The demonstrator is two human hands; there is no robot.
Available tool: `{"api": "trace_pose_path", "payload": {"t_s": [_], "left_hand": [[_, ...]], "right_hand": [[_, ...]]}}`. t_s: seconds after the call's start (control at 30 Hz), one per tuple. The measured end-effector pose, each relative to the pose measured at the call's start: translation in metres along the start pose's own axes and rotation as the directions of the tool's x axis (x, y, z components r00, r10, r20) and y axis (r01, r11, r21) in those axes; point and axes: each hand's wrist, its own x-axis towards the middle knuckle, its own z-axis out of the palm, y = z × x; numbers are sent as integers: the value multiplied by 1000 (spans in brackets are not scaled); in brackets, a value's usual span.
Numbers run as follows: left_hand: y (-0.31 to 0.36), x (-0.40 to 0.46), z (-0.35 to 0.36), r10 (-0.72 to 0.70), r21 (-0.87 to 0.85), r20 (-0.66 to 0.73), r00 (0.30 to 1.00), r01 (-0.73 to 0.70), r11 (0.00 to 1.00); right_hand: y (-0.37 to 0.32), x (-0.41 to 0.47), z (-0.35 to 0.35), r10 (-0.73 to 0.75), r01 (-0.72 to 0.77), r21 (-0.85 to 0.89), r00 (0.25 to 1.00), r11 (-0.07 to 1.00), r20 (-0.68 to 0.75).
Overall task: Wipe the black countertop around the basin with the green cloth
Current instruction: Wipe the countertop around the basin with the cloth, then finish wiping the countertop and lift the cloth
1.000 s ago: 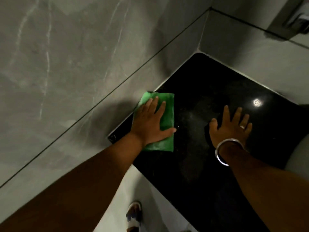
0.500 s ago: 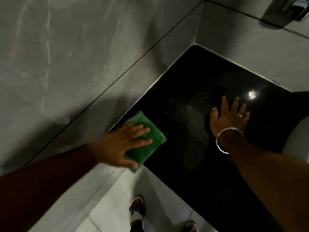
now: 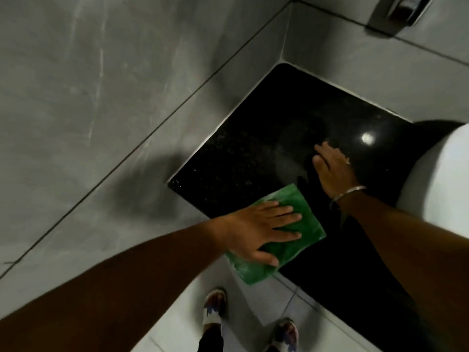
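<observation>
The black countertop (image 3: 269, 148) fills the corner between two grey tiled walls. A folded green cloth (image 3: 302, 224) lies at the counter's front edge, its near corner hanging past the edge. My left hand (image 3: 258, 232) presses flat on the cloth with fingers spread. My right hand (image 3: 332, 168), wearing a ring and a metal bangle, rests flat on the bare counter beyond the cloth. The white basin (image 3: 441, 184) stands at the right edge of the view, just right of my right hand.
Grey tiled walls (image 3: 127, 97) close the counter on the left and the back. A metal fixture (image 3: 396, 11) is mounted on the back wall at the top right. Below the front edge lie a pale tiled floor and my two sandalled feet (image 3: 215, 308).
My left hand has slid the cloth from the left wall edge toward me and rightward along the counter's front edge. My right hand has stayed planted on the counter.
</observation>
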Motion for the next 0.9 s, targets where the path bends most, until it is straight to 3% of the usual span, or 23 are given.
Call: {"api": "trace_pose_path", "payload": {"t_s": [0.03, 0.1, 0.17, 0.23, 0.33, 0.43, 0.5, 0.6, 0.67, 0.73, 0.8, 0.9], "left_hand": [[-5, -8, -7, -35, -3, -13, 999, 35, 999], [-14, -29, -16, -275, -67, -114, 955, 269, 961], [-24, -48, -25, -579, -95, -162, 799, 571, 815], [-31, -55, -35, -684, -39, -27, 729, 683, 730], [-29, -40, -43, -672, -128, 148, 726, 688, 715], [-19, -25, -44, -590, -235, 239, 772, 635, 736], [-19, -21, -53, -524, -403, 329, 786, 619, 674], [-18, -8, -79, -402, -697, 417, 815, 571, 434], [-5, 8, -98, -331, -789, 457, 826, 548, 277], [23, 34, -112, -235, -836, 521, 821, 546, 55], [63, 64, -118, -126, -830, 556, 822, 539, -142], [131, 109, -110, 49, -768, 558, 828, 538, -347]], "right_hand": [[-8, -12, -4, -85, 84, 31, 996, 996, 25], [-29, -35, -8, -191, 178, 84, 963, 980, 187], [-51, -46, -7, -170, 179, 19, 887, 984, 429], [-70, -43, -7, -63, 170, -129, 807, 977, 588], [-90, -36, -9, 86, 186, -336, 753, 923, 653], [-88, -58, -15, 168, 84, -380, 796, 921, 582], [-75, -87, -25, 262, -95, -307, 784, 947, 563], [-48, -148, -57, 353, -441, 43, 770, 897, 532], [-33, -196, -75, 367, -599, 370, 763, 710, 532], [-16, -249, -89, 421, -649, 650, 757, 395, 500], [0, -303, -103, 511, -559, 826, 732, 74, 450], [33, -383, -122, 656, -336, 928, 667, -159, 353]]}}
